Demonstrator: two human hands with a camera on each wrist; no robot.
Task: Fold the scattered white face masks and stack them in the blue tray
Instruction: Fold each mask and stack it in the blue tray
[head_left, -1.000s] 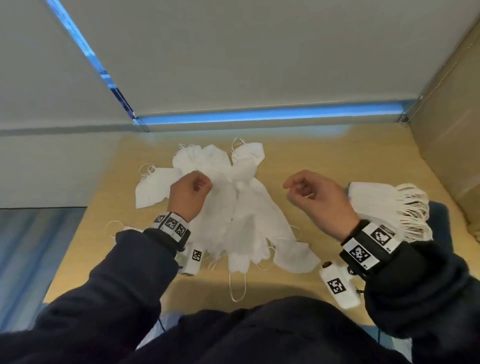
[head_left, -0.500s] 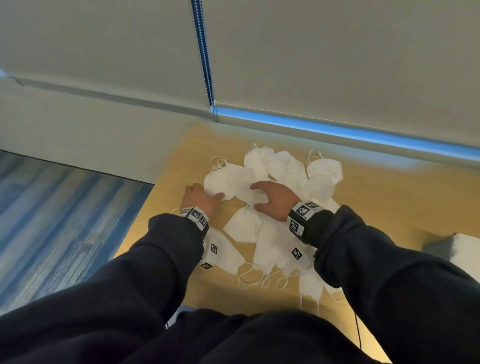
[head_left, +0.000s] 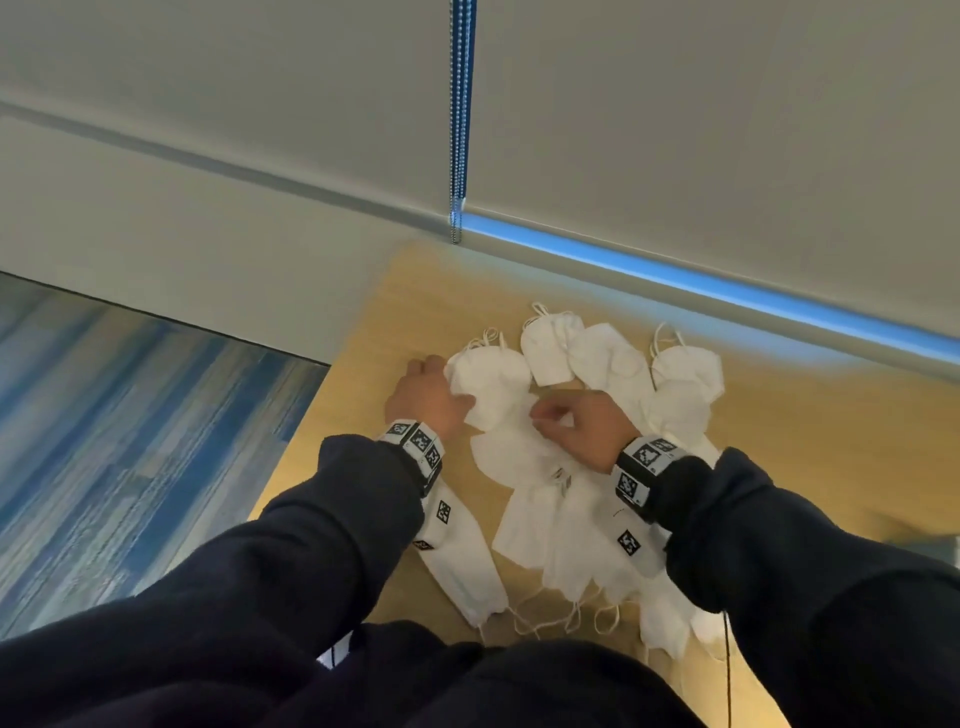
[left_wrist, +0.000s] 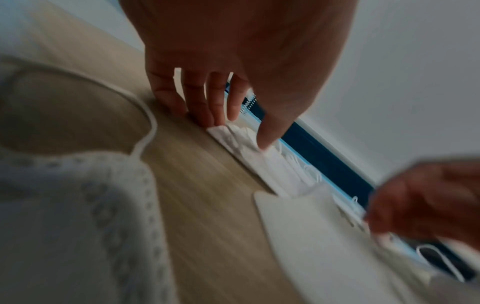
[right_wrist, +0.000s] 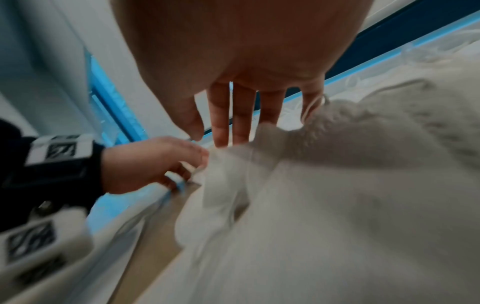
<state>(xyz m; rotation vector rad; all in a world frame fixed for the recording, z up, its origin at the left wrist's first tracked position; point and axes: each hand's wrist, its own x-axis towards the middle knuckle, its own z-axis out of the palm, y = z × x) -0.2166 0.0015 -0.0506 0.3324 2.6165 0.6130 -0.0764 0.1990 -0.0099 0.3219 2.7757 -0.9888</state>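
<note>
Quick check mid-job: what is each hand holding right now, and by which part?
The left hand pinches the left edge of a white mask at the pile's left side. The right hand has its fingers on the same mask's near right edge; whether it actually grips cannot be told.

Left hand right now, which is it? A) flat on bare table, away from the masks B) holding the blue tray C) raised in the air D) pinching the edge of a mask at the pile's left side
D: the left hand has thumb and fingers closed on the edge of a mask lying on the table.
</note>
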